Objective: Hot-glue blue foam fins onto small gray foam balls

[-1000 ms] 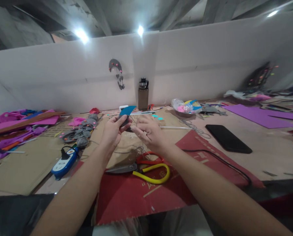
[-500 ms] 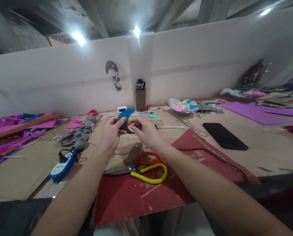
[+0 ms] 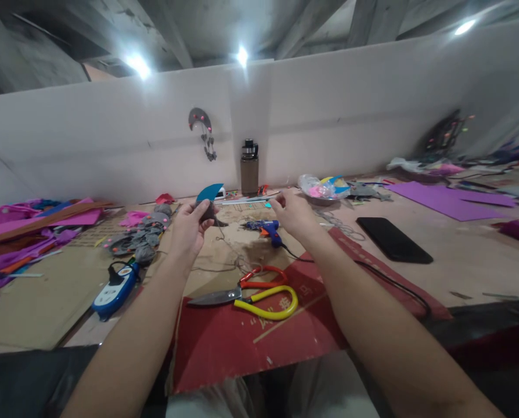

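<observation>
My left hand is closed on a small craft piece, a blue curved foam shape over a dark grey part, held up above the cardboard. My right hand hovers to the right of it, fingers curled, with fingertips near some small teal bits at the back of the table; I cannot make out anything in it. A blue and orange glue gun lies on the cardboard between my hands. Scissors with a yellow and a red handle lie nearer to me on the red cardboard.
A brown bottle stands against the white wall. A power strip and grey felt pieces lie left. A black phone, a bowl of coloured scraps and purple foam sheets are right. Pink scraps pile far left.
My right hand has drawn away from the craft piece to the right and back. The left hand has lifted the piece slightly. The glue gun, hidden before, now shows.
</observation>
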A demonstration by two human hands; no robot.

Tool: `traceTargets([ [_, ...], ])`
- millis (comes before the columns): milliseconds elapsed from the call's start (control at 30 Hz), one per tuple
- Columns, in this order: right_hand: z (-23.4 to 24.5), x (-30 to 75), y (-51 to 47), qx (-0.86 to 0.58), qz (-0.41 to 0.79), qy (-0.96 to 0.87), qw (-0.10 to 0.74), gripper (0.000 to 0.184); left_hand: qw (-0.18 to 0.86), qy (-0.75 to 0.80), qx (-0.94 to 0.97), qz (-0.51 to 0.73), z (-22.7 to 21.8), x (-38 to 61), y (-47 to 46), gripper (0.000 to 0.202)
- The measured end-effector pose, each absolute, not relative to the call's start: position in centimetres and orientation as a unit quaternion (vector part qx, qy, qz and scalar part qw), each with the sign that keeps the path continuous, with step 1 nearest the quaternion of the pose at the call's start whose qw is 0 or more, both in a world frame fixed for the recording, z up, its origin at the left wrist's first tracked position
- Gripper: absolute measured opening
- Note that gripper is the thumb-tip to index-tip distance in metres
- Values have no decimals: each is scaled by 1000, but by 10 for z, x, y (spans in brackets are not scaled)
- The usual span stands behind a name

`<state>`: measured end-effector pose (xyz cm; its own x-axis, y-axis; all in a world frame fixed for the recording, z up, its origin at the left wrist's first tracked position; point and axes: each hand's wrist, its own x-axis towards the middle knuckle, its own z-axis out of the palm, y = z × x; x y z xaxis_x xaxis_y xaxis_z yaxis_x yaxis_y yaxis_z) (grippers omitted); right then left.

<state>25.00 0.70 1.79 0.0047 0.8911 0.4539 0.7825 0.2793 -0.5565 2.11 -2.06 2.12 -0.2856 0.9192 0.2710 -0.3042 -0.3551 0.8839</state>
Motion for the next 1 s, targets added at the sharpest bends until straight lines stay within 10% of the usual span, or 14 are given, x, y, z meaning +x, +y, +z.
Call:
traceTargets([
  [200, -15, 245, 19, -633, 136, -740, 182, 25, 404, 361, 407, 735, 22, 17, -20, 26],
  [600, -5, 241, 15, -625, 274, -668, 298, 11, 400, 340, 441, 728, 21, 18, -20, 28],
  [800, 13, 233, 0, -479, 388, -602, 508, 19, 421, 316, 437, 729, 17, 16, -17, 25],
  [1000, 29, 226, -27, -306, 427, -656, 541, 20, 419, 334, 435, 723, 16, 15, -16, 24],
])
